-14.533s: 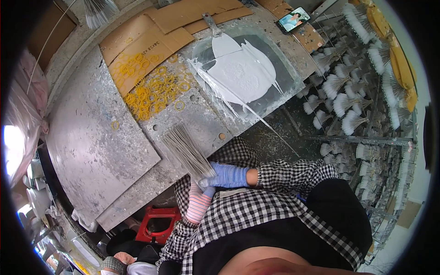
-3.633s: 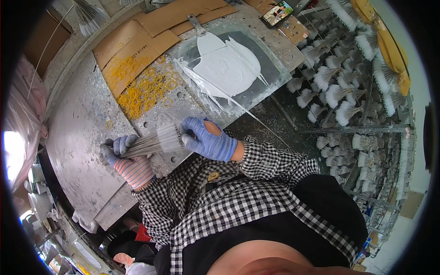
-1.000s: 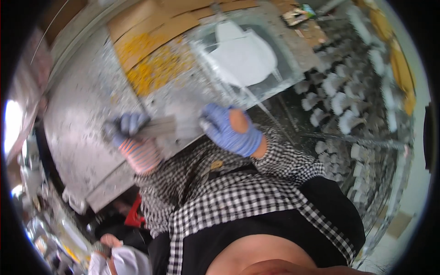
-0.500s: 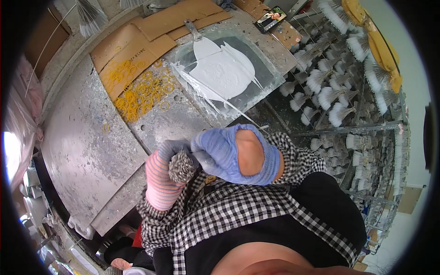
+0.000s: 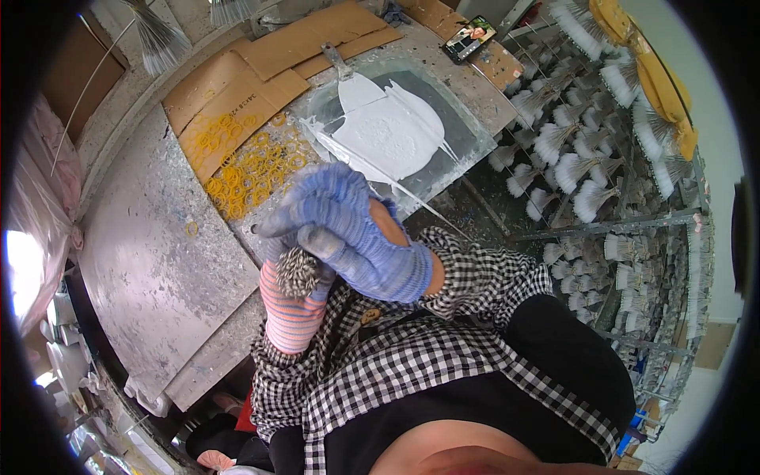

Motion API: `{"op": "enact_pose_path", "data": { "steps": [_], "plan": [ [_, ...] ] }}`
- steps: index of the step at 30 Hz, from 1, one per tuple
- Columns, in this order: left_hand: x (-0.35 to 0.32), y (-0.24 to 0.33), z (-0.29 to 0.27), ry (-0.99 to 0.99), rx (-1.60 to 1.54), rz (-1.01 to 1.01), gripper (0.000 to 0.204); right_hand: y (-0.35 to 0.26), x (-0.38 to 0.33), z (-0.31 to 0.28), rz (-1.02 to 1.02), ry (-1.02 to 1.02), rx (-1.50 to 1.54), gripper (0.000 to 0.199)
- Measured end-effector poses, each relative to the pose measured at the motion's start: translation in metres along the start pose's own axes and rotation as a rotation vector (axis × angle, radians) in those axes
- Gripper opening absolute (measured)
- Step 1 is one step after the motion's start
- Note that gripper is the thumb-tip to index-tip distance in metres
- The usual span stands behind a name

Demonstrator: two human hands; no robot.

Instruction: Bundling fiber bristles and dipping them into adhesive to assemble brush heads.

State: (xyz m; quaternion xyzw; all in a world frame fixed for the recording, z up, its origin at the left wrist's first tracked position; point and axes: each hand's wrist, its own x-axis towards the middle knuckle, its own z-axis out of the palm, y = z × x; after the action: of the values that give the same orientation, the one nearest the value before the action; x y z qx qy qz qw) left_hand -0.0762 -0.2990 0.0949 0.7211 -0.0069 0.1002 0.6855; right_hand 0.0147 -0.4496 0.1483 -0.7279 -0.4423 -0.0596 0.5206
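My left hand point(image 5: 291, 317), in a pink and grey striped glove, is closed round a bundle of thin strands point(image 5: 297, 273). The bundle's speckled grey and white end points up out of the fist. Above and against it, my right hand point(image 5: 348, 237) wears a blue knitted glove with an opening over the back of the hand. Its fingers are bent and drawn together beside the bundle, with the thumb close to the strands. Whatever lies between those fingers is hidden. Yellow rubber bands point(image 5: 253, 174) are scattered on the table beyond my hands.
White paste point(image 5: 392, 138) covers part of a glass sheet point(image 5: 467, 131), with a scraper point(image 5: 336, 59) at its far edge. Cardboard point(image 5: 277, 47) lies at the back. A phone point(image 5: 469, 39) sits at the far right. Racks of white-tipped strand bunches point(image 5: 574, 170) stand on the right.
My right hand has moved left and up, turning over the top of my left hand. The bundle has shifted only slightly, still in my left hand.
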Motion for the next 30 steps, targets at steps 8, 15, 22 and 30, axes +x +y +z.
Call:
{"op": "enact_pose_path", "data": {
  "steps": [8,15,22,30],
  "plan": [
    [0.033,-0.008,0.012,0.231,-1.120,-0.388,0.045,0.012,0.029,0.011,-0.308,-0.063,0.078,0.037],
    [0.028,0.008,0.016,0.186,-0.480,-0.024,0.036,-0.026,0.083,0.019,-0.365,-0.402,-0.196,0.052],
    [0.020,0.020,0.008,0.256,-0.350,0.061,0.028,-0.023,0.077,0.043,-0.564,-0.627,-0.064,0.063],
    [0.023,0.014,-0.002,0.349,-0.101,0.123,0.021,0.011,0.071,0.017,-0.066,-0.466,0.560,0.102]
  ]
}}
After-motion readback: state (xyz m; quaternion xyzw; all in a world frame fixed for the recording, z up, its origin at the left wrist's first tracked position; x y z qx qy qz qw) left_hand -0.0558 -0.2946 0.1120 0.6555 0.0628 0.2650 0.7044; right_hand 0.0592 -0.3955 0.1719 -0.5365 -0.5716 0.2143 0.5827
